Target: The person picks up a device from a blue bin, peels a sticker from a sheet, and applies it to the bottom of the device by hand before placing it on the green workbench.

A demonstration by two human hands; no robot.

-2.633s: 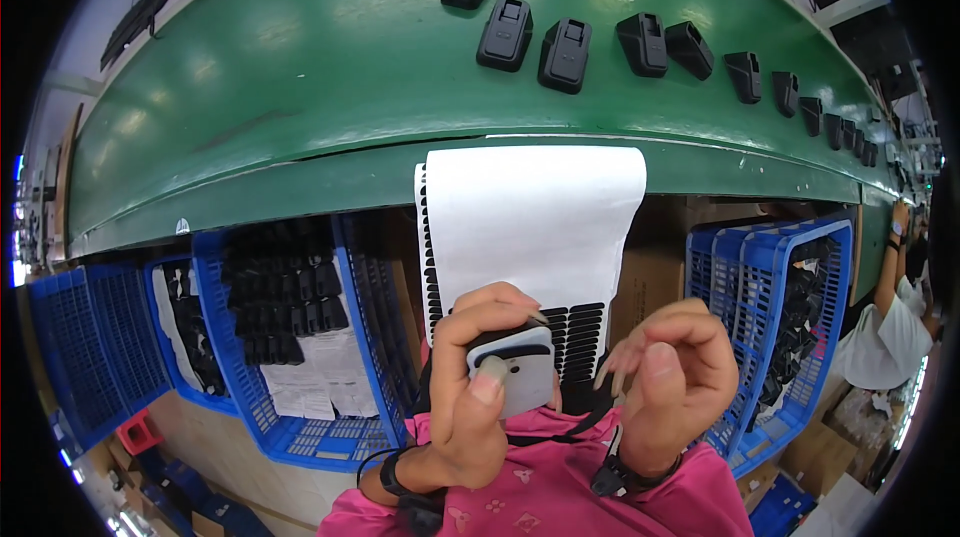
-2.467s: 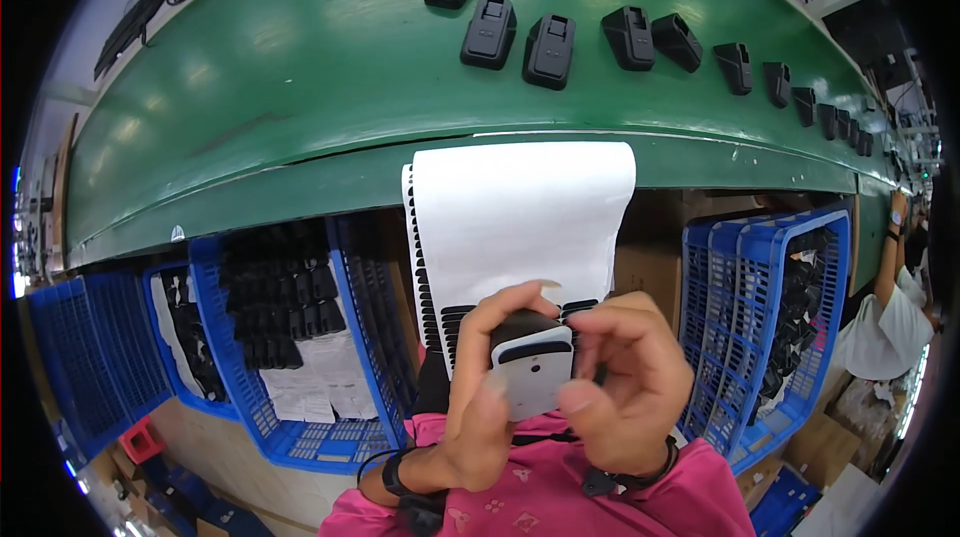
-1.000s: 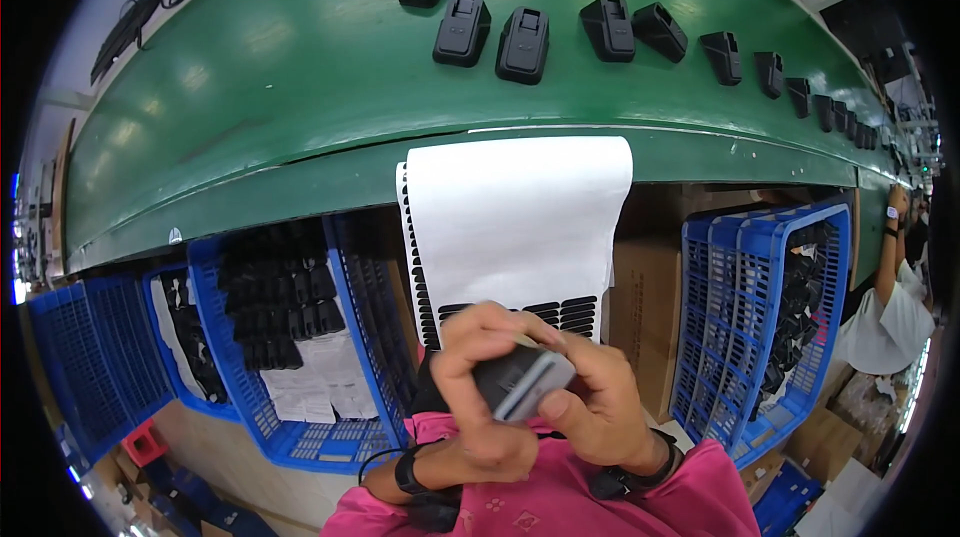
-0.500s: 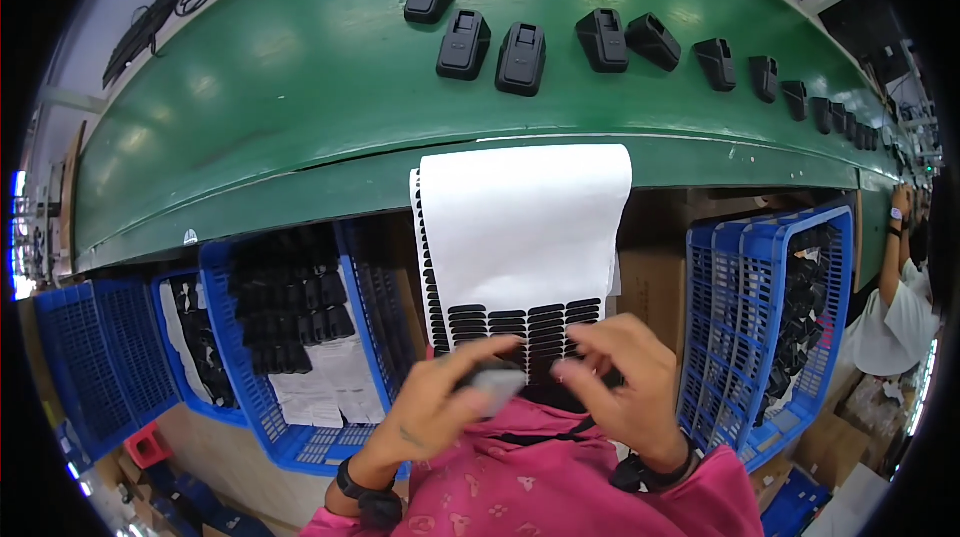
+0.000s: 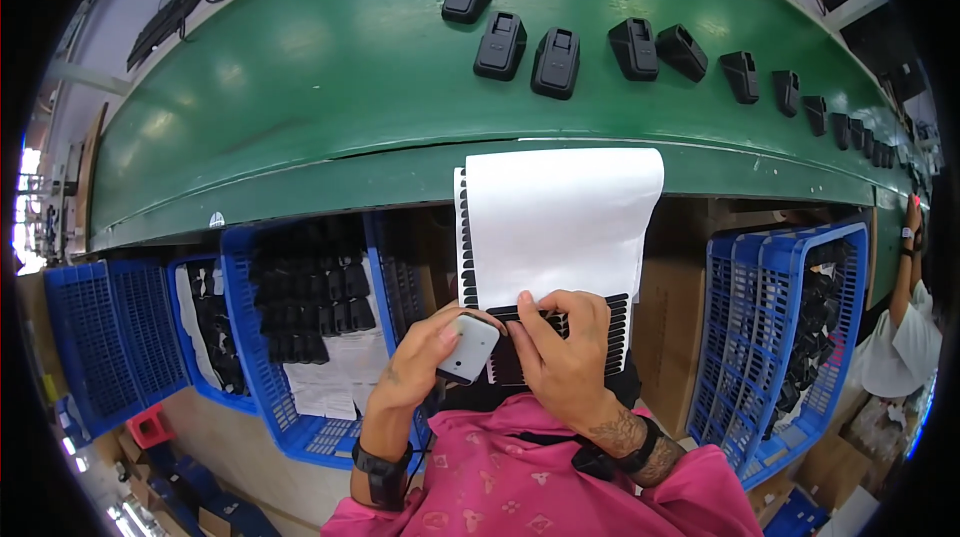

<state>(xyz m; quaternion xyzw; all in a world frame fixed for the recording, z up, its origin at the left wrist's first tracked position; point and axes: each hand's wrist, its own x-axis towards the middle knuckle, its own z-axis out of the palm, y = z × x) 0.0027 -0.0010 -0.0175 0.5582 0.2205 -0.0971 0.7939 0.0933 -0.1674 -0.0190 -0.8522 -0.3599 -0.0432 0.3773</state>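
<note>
My left hand (image 5: 412,357) grips a small, flat block (image 5: 468,349) with a pale grey face, dark edges and several tiny dark holes. Close to the block's right edge, the thumb and fingers of my right hand (image 5: 572,349) are pinched together. Whatever they may hold is hidden. Both hands are over a white backing sheet (image 5: 560,222) that hangs off the bench's front edge and folds back on itself. Rows of black strip-shaped stickers (image 5: 616,335) show on its lower part, partly behind my right hand.
Black cradle-like units (image 5: 556,62) stand along the green bench (image 5: 330,87). Blue crates (image 5: 375,332) with black parts and papers are at my left; more blue crates (image 5: 745,337) are at my right. A co-worker's arm (image 5: 903,287) reaches the bench at far right.
My right hand has moved left and its fingers have closed beside the grey-faced block. The block, still in my left hand, has turned to show its pale face. The view has shifted slightly.
</note>
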